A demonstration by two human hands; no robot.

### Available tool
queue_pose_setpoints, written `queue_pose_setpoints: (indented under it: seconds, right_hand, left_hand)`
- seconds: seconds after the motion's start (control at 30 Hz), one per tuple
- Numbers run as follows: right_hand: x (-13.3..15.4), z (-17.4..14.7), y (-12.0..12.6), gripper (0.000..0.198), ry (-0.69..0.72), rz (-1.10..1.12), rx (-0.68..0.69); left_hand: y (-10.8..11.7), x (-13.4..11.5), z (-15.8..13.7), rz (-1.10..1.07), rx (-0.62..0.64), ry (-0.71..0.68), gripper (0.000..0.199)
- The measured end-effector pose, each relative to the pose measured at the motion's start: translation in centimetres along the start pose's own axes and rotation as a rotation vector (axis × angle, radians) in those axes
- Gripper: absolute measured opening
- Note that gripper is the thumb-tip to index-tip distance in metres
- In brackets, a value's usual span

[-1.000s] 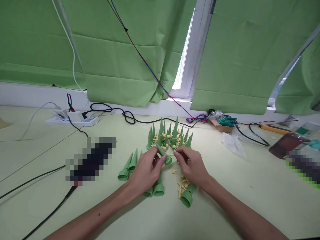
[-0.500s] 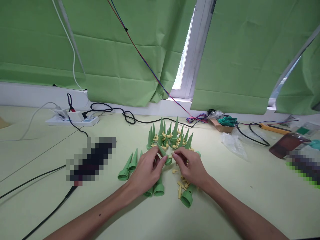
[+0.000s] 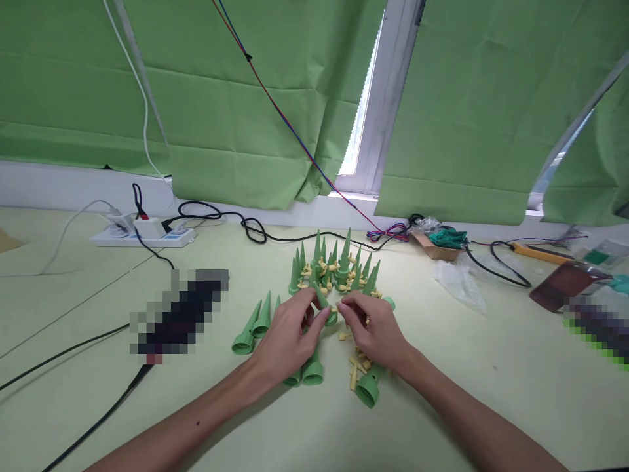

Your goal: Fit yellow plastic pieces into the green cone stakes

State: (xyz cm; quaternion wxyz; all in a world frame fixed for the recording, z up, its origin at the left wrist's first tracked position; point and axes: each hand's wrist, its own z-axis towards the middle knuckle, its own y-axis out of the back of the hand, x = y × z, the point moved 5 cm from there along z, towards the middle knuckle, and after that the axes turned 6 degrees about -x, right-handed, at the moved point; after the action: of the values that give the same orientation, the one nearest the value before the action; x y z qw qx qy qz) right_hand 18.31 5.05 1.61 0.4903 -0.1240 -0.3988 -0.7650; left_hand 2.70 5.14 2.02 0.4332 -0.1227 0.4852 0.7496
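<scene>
My left hand (image 3: 295,326) is closed around a green plastic watering spike (image 3: 321,299), which leans with its tip up and to the left. Against the side of that spike, my right hand (image 3: 377,329) pinches a small yellow valve (image 3: 335,310); how far it sits in the spike is too small to tell. Behind both hands stand several green spikes (image 3: 344,259) with yellow valves on them. Loose yellow valves (image 3: 354,377) lie below my right hand, beside a green spike (image 3: 367,389) on its side. More green spikes (image 3: 263,318) are by my left hand, some partly hidden.
A pixelated dark object (image 3: 181,314) with a cable lies on the table at left. Along the wall are a white power strip (image 3: 147,237) and black cables (image 3: 253,229). At right are a small cardboard box (image 3: 437,249), a plastic bag (image 3: 459,285) and a dark red bottle (image 3: 563,286).
Both hands stay almost in place. The held spike has tilted very slightly, its tip a little further right, while the right fingers remain at the yellow valve.
</scene>
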Motion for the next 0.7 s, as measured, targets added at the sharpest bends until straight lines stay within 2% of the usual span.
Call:
queue_pose_setpoints:
  seconds: [0.27,0.43,0.7]
  right_hand:
    - [-0.3,0.1,-0.3,0.021,-0.124,0.083,0.026]
    - [-0.6,0.0,-0.5,0.024,-0.254,0.163,0.041]
    - [-1.6,-0.1,-1.1,0.029,-0.438,0.368,0.071]
  left_hand:
    - [0.1,-0.4,-0.3,0.011,-0.019,-0.123,0.024]
    - [0.1,-0.7,-0.4,-0.002,-0.027,-0.168,0.021]
    - [-0.1,-0.9,-0.7,0.042,0.031,-0.214,0.011]
